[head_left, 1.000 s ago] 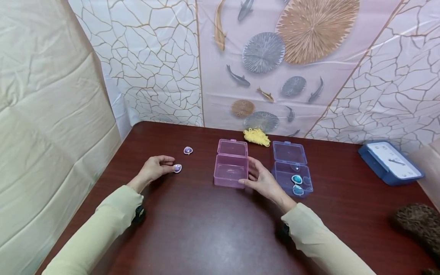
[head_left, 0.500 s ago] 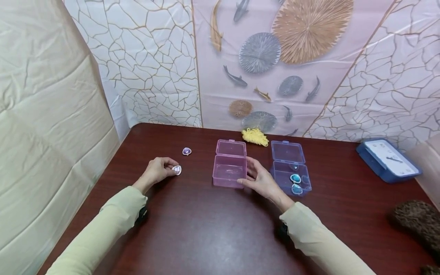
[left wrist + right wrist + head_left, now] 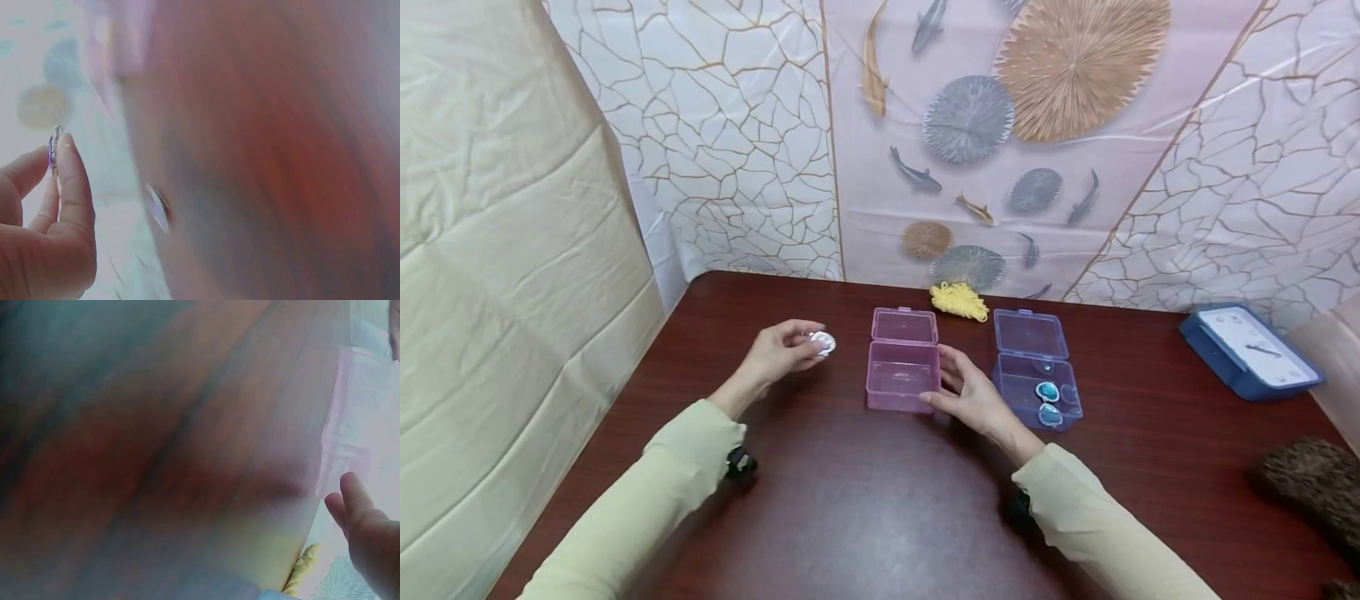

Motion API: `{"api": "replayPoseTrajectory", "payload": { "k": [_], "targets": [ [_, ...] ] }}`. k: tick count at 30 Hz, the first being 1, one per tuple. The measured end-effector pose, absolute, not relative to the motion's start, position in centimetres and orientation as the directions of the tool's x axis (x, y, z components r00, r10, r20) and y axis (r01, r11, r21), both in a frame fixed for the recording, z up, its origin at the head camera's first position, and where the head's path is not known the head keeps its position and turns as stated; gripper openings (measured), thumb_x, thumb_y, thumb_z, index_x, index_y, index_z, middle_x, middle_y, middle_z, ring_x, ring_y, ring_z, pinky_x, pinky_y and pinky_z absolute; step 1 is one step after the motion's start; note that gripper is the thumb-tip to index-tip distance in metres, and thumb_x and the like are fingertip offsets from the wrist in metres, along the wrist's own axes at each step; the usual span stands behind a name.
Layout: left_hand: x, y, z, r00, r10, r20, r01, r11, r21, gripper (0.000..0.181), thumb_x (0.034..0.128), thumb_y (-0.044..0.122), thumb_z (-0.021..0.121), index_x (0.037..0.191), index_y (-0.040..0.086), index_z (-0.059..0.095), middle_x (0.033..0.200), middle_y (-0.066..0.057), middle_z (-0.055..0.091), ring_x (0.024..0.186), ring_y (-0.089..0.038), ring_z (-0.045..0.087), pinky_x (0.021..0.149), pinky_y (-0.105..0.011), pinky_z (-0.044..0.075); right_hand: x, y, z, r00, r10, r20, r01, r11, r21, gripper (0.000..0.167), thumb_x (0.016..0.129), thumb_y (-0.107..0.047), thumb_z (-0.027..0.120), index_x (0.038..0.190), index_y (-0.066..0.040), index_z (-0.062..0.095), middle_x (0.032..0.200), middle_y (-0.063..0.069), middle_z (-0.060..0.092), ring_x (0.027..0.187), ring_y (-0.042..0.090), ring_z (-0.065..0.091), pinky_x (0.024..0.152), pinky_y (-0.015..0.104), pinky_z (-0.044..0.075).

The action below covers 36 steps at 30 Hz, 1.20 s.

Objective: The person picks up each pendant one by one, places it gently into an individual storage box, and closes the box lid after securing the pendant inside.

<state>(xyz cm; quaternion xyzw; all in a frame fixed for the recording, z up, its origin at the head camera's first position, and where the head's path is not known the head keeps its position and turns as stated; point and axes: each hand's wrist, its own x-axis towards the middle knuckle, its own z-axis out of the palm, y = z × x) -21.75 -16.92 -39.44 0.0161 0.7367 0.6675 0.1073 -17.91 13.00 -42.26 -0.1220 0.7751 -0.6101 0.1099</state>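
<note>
In the head view my left hand is over the left part of the table, pinching a purple gem with a silvery beaded rim. The left wrist view has this purple gem edge-on between thumb and fingertips. Another gem lies on the table there; in the head view the left hand hides it. My right hand holds the right side of an open pink plastic box, thumb at its front corner and fingers along its right wall. Nothing shows inside this box.
Right of the pink box stands an open blue plastic box with teal gems in it. A yellow yarn bundle lies behind. Farther right are a blue-framed clock and a brown furry thing.
My left hand has lifted the gem off the table and moved right and away from me, passing over the second gem. The right hand keeps its place at the pink box.
</note>
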Motion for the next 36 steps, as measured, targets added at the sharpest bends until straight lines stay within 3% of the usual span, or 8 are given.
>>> {"api": "replayPoseTrajectory", "payload": {
  "k": [3,7,15,23,32,36],
  "targets": [
    [-21.6,-13.6,-38.4,-0.962,0.222,-0.157,-0.15,0.048,0.988,0.036,0.0871,-0.001,0.063,0.121,-0.01,0.055,0.103,-0.023,0.066,0.075,-0.013,0.068,0.085,-0.041,0.052,-17.9,13.0,-42.2,-0.946,-0.323,-0.018,-0.061,0.233,-0.971,0.075,0.084,0.0,0.068,0.144,0.002,0.023,0.142,0.028,0.035,0.133,0.041,0.034,0.104,0.048,0.035],
    [-21.8,-10.0,-38.0,-0.94,0.281,-0.192,-0.174,0.088,0.981,0.028,0.0868,-0.002,0.063,0.113,-0.009,0.058,0.1,-0.024,0.067,0.072,-0.015,0.068,0.083,-0.042,0.053,-17.9,12.8,-42.2,-0.947,-0.321,-0.007,-0.07,0.228,-0.971,0.074,0.083,0.001,0.068,0.143,0.004,0.024,0.141,0.029,0.037,0.132,0.042,0.036,0.104,0.048,0.036],
    [-22.2,-6.4,-38.5,-0.903,0.319,-0.288,-0.209,0.259,0.943,0.017,0.0864,-0.002,0.064,0.101,-0.008,0.061,0.086,-0.018,0.069,0.058,-0.01,0.063,0.066,-0.029,0.058,-17.9,12.6,-42.4,-0.946,-0.323,-0.01,-0.069,0.235,-0.97,0.072,0.084,0.001,0.066,0.143,0.004,0.025,0.139,0.03,0.037,0.131,0.042,0.037,0.104,0.047,0.036],
    [-22.5,-5.1,-38.7,-0.88,0.347,-0.324,-0.209,0.331,0.92,0.015,0.0867,-0.004,0.061,0.1,-0.01,0.059,0.081,-0.015,0.066,0.059,-0.012,0.063,0.066,-0.029,0.058,-18.0,12.7,-42.2,-0.944,-0.33,0.018,-0.109,0.26,-0.96,0.072,0.083,0.001,0.067,0.143,0.003,0.028,0.135,0.029,0.042,0.127,0.041,0.043,0.103,0.047,0.037],
    [-22.8,-3.9,-38.6,-0.849,0.383,-0.365,-0.132,0.515,0.847,0.01,0.0845,-0.007,0.062,0.094,-0.009,0.063,0.078,-0.016,0.066,0.052,-0.01,0.058,0.056,-0.023,0.056,-18.0,12.8,-42.1,-0.944,-0.33,-0.002,-0.094,0.274,-0.957,0.071,0.084,-0.001,0.067,0.144,0.002,0.027,0.138,0.029,0.041,0.128,0.042,0.042,0.1,0.045,0.041],
    [-22.8,-3.6,-38.7,-0.854,0.4,-0.333,0.008,0.65,0.76,0.007,0.0822,-0.002,0.068,0.089,-0.004,0.067,0.078,-0.01,0.068,0.056,-0.007,0.056,0.058,-0.019,0.053,-18.0,12.7,-42.3,-0.945,-0.327,0.006,-0.095,0.255,-0.962,0.071,0.084,0.0,0.067,0.143,0.002,0.028,0.135,0.029,0.043,0.126,0.041,0.044,0.098,0.043,0.044]
  ]
}}
